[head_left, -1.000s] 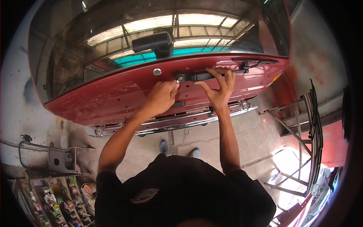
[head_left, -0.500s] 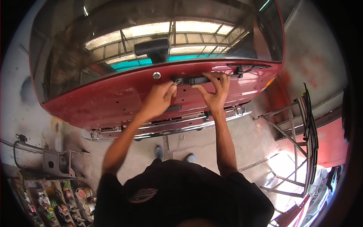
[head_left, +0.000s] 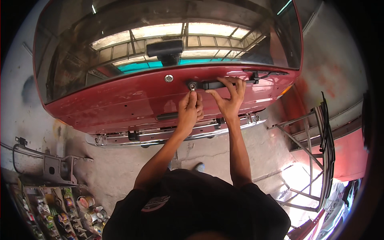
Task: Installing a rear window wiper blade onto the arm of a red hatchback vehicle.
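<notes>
A black wiper arm [head_left: 215, 85] lies along the red tailgate [head_left: 140, 98], below its rear window. My right hand [head_left: 231, 102] is closed on the arm, with the thumb below and the fingers over the top. Between the thumb and fingers of my left hand [head_left: 189, 114] is a small silver wrench [head_left: 193, 87]. Its ring end sits around the wiper arm's pivot, left of my right hand. Most of the wrench's handle is hidden in my fingers.
A round silver lock [head_left: 169, 78] sits left of the pivot. Below the tailgate runs a chrome bumper [head_left: 160, 141]. A metal frame stand [head_left: 310, 152] is on the right; cans and bottles fill a rack [head_left: 56, 196] at lower left. A painted wall rises at the left.
My left hand has swung from the left of the pivot to below it, turning the wrench handle downward. My right hand keeps its hold on the wiper arm.
</notes>
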A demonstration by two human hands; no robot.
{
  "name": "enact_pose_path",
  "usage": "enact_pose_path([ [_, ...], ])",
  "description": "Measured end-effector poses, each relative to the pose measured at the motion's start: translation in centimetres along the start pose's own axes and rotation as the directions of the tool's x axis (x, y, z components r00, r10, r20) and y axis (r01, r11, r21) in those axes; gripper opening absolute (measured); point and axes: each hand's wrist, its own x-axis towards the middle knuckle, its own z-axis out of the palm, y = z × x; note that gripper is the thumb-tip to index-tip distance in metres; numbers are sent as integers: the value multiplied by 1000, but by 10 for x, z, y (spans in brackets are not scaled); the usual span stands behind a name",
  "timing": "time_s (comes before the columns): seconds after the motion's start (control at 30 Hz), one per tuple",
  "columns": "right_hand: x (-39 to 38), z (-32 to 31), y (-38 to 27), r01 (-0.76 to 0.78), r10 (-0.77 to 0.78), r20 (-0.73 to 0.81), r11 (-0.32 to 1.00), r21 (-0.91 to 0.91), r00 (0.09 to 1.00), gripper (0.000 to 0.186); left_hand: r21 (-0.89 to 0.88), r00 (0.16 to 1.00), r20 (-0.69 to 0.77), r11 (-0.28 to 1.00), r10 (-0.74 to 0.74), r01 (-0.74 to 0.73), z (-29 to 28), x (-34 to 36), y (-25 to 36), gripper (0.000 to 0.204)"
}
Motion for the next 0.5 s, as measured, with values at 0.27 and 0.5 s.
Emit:
enact_pose_path([
  [0.27, 0, 0, 0, -3, 3, 9, 1000, 24, 1000, 46, -318, 1000, -22, 948, 13, -19, 21, 3, -19, 37],
  [0.5, -1, -1, 2, 0, 0, -2, 1000, 27, 1000, 46, -406, 993, -25, 906, 116, -116, 28, 6, -26, 38],
])
